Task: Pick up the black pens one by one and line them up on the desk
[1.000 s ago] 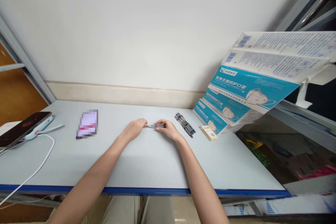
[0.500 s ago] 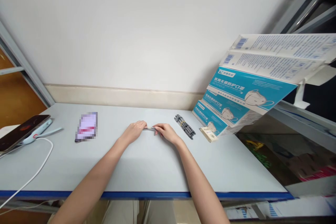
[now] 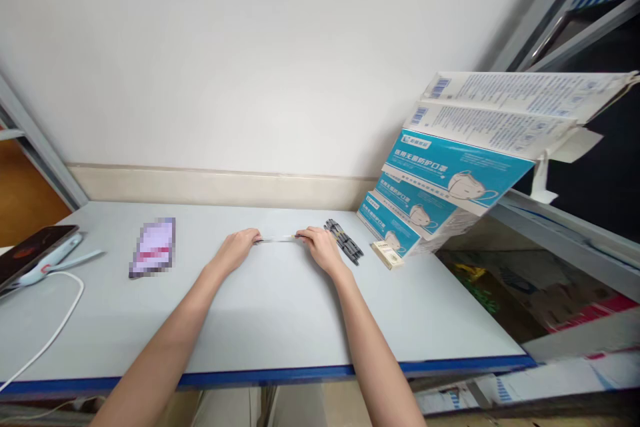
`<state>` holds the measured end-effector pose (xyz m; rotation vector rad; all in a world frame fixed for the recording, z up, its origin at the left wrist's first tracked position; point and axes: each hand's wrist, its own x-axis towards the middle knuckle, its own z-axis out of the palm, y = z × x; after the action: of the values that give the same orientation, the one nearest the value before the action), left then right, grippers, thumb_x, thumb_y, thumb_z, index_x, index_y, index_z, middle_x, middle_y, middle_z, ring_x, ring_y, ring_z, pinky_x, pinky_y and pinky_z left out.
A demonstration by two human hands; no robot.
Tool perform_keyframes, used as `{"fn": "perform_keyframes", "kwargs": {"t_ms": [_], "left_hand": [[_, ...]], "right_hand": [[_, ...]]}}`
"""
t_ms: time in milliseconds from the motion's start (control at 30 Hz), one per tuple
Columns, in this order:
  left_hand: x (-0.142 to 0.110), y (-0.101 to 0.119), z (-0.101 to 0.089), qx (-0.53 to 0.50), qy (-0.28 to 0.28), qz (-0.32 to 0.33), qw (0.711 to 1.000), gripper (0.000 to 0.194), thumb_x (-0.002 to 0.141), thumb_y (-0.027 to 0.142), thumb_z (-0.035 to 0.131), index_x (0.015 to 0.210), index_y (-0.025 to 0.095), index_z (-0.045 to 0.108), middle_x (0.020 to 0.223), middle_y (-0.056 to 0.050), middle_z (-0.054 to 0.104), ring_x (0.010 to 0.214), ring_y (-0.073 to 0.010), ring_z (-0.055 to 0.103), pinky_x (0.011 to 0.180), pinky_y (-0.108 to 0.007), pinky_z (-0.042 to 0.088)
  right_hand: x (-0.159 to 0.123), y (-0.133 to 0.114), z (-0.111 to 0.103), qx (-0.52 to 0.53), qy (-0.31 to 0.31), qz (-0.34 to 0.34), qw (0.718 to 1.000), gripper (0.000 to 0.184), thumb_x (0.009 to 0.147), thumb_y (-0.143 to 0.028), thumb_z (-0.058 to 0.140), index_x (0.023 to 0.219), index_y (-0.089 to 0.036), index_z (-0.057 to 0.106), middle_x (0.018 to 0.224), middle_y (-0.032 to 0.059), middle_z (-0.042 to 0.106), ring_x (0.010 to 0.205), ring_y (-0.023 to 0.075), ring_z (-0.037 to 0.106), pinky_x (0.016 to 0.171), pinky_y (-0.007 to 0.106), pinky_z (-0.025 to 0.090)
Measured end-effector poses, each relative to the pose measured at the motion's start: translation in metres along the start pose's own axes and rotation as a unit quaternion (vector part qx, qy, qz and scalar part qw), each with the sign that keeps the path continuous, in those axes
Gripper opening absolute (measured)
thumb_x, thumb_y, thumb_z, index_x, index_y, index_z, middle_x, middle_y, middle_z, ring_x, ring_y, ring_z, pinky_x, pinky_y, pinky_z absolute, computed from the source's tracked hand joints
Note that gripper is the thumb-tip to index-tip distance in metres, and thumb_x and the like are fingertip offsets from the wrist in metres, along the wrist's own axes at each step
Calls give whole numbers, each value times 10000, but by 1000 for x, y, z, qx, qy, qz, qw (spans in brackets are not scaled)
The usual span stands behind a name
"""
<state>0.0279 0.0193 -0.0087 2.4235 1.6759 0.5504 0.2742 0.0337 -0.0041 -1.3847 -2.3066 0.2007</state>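
My left hand (image 3: 239,247) is closed, with fingers wrapped round the dark end of a slim pen (image 3: 275,239). A thin, pale, see-through length bridges the space between my hands, too blurred to tell whether it is in one piece. On its other side my right hand (image 3: 320,245) pinches a dark part with a small pointed tip facing left. Both hands are low over the table. Just right of my right hand lies a bundle of dark pens (image 3: 344,241) with a yellowish band round the middle.
A small cream-coloured box (image 3: 387,255) lies beside blue-and-white mask boxes (image 3: 440,167) that lean at the right. At left are a phone with a blurred-out screen (image 3: 153,247), a dark phone (image 3: 37,253) on a light-blue holder, and a white cable (image 3: 65,323). A wall backs the table (image 3: 270,320).
My hands have moved apart, the left one further left, and a longer pale stretch of the pen shows between them. The whole view has shifted slightly.
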Motion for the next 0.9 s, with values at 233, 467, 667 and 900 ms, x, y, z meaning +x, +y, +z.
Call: {"fn": "perform_keyframes", "kwargs": {"t_ms": [233,467,667,900], "left_hand": [[-1,18,8,-22,-18,45,999,283,902,319,282,857,220,543,843,-12,635,770,-165,581,667,-246,374],[-2,24,7,-34,-1,38,999,252,900,294,304,882,212,542,894,-10,641,805,-164,586,689,-249,381],[-1,23,5,-31,17,22,999,273,897,312,303,904,216,559,941,-16,649,831,-162,586,703,-245,391],[-2,25,4,-53,25,17,998,260,883,332,335,890,223,572,941,-10,654,837,-162,588,718,-247,402]], "right_hand": [[-3,-7,11,106,-33,-75,991,257,860,-158,441,1027,-209,631,879,39,618,845,142,550,779,239,367],[1,-9,16,250,43,-28,967,232,765,-165,544,993,-155,585,928,53,584,772,130,544,744,254,423],[-1,-9,8,198,69,-1,978,272,785,-318,564,1020,-186,598,980,55,624,851,151,559,808,272,401],[-3,-15,4,168,67,-15,983,250,849,-318,486,1032,-203,612,936,45,652,779,144,584,761,267,415]]}}
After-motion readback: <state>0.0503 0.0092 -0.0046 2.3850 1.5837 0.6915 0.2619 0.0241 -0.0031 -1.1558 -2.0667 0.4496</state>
